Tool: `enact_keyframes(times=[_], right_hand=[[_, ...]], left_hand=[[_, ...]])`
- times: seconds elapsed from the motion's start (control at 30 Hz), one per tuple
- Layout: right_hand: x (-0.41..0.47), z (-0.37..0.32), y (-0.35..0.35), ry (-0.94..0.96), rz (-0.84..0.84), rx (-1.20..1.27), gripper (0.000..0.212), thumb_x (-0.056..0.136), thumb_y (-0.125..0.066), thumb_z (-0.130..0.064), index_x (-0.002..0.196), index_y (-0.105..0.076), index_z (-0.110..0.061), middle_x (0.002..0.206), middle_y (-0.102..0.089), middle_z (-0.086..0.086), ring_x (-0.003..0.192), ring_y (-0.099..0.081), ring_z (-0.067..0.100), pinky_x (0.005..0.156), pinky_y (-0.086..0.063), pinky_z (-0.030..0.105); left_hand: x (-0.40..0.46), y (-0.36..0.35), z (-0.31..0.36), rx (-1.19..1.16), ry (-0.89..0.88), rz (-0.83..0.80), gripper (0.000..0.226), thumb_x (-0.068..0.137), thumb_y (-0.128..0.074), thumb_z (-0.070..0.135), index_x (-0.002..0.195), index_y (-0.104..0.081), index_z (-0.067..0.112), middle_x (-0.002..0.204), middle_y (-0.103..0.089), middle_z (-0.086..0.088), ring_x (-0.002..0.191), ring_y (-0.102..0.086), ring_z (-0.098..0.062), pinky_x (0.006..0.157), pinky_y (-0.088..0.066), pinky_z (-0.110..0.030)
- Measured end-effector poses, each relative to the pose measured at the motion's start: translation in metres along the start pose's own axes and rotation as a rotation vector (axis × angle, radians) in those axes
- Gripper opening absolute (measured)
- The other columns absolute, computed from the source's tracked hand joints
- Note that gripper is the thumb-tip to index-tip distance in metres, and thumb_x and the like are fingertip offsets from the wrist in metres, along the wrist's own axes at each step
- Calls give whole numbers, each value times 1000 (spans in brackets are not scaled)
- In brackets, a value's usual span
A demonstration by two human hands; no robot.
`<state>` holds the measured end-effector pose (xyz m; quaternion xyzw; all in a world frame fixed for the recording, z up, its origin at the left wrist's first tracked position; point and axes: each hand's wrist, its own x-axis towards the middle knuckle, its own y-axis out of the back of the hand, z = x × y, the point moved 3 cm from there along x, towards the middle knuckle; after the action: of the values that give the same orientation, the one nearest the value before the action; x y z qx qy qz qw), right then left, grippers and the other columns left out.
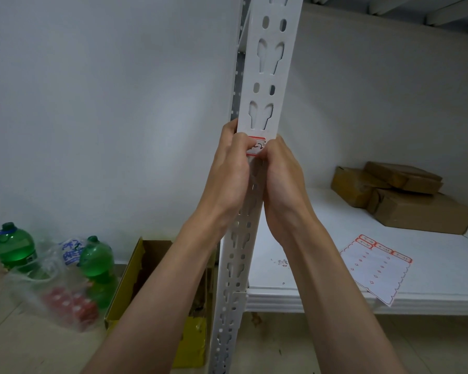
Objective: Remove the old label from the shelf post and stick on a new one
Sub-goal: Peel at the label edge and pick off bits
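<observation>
I have both hands raised to the shelf post (268, 109): my left hand (231, 171) curls round its edge to brace, thumb on the red-bordered label (256, 146), while my right hand (280, 174) pinches that label's right side. Beyond, the label sheet (373, 268) lies on the shelf (322, 220), presumably kept within reach.

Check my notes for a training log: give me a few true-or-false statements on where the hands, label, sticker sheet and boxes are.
1. Both hands, left hand and right hand, are at the red-bordered white label on the white perforated metal shelf post. True.
2. The sheet of red-bordered stickers lies on the floor. False: it lies on the white shelf board.
3. Brown cardboard boxes sit on the shelf. True.
4. The green plastic bottles stand on the shelf. False: they stand on the floor, left of the post.
</observation>
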<state>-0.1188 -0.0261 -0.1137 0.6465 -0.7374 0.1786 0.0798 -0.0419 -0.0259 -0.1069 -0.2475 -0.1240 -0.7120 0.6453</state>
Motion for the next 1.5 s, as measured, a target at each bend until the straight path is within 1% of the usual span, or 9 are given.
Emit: enact_keyframes(times=[0.2, 0.33, 0.5, 0.6, 0.73, 0.83, 0.93, 1.2, 1.5], right_hand=[[-3, -5, 12, -11, -142, 166, 31, 95, -44, -17, 106, -73, -17, 112, -75, 7, 96, -68, 13, 94, -52, 37], [0, -7, 20, -17, -174, 222, 36, 101, -41, -23, 114, -73, -14, 102, -74, 3, 94, -62, 17, 96, -47, 39], [5, -8, 17, -6, -255, 248, 34, 103, -44, -32, 126, -66, -18, 122, -70, 17, 111, -64, 35, 107, -45, 55], [8, -7, 16, 4, -292, 245, 31, 100, -49, -38, 118, -70, -24, 127, -67, 20, 118, -63, 37, 105, -48, 56], [12, -4, 18, 15, -308, 289, 30, 92, -54, -42, 109, -75, -29, 125, -70, 13, 120, -64, 33, 101, -54, 49], [16, -3, 21, 19, -324, 304, 39, 92, -53, -40, 122, -67, -19, 128, -68, 16, 122, -63, 36, 105, -50, 52], [17, -3, 22, 32, -325, 302, 35, 91, -53, -39, 116, -69, -20, 121, -72, 14, 113, -68, 31, 101, -53, 50], [16, -3, 20, 37, -346, 355, 35, 91, -55, -35, 116, -68, -16, 120, -71, 14, 108, -68, 30, 99, -55, 48], [19, -2, 19, -1, -362, 446, 30, 91, -58, -32, 109, -75, -15, 113, -73, 13, 104, -68, 30, 97, -54, 47]], left_hand=[[1, 9, -2, 36, -7, -9, 34, 101, -34, 21, 125, -58, 16, 113, -72, 1, 103, -69, -15, 86, -55, -32], [1, 14, 0, 129, -51, -21, 35, 104, -34, 20, 132, -55, 22, 117, -70, 7, 97, -69, -6, 77, -55, -22], [0, 17, 1, 203, -74, -17, 38, 106, -34, 23, 142, -46, 27, 132, -61, 10, 113, -62, -6, 84, -54, -17], [1, 19, 2, 224, -85, -12, 39, 105, -37, 28, 144, -44, 28, 134, -59, 11, 115, -60, -6, 83, -53, -14], [2, 19, 3, 244, -105, -1, 56, 88, -41, 42, 142, -46, 28, 135, -58, 11, 118, -59, -8, 95, -53, -28], [1, 18, 4, 264, -106, 5, 55, 87, -46, 41, 141, -48, 27, 133, -60, 11, 117, -60, -10, 99, -53, -36], [1, 20, 5, 310, -119, 10, 49, 92, -55, 37, 140, -48, 27, 131, -60, 12, 115, -60, -11, 98, -55, -40], [2, 20, 4, 352, -135, 9, 47, 96, -61, 31, 140, -46, 27, 130, -60, 12, 110, -60, -5, 83, -54, -14], [2, 21, 3, 319, -150, 17, 47, 95, -63, 27, 139, -47, 27, 126, -62, 13, 106, -61, 0, 79, -54, -9]])
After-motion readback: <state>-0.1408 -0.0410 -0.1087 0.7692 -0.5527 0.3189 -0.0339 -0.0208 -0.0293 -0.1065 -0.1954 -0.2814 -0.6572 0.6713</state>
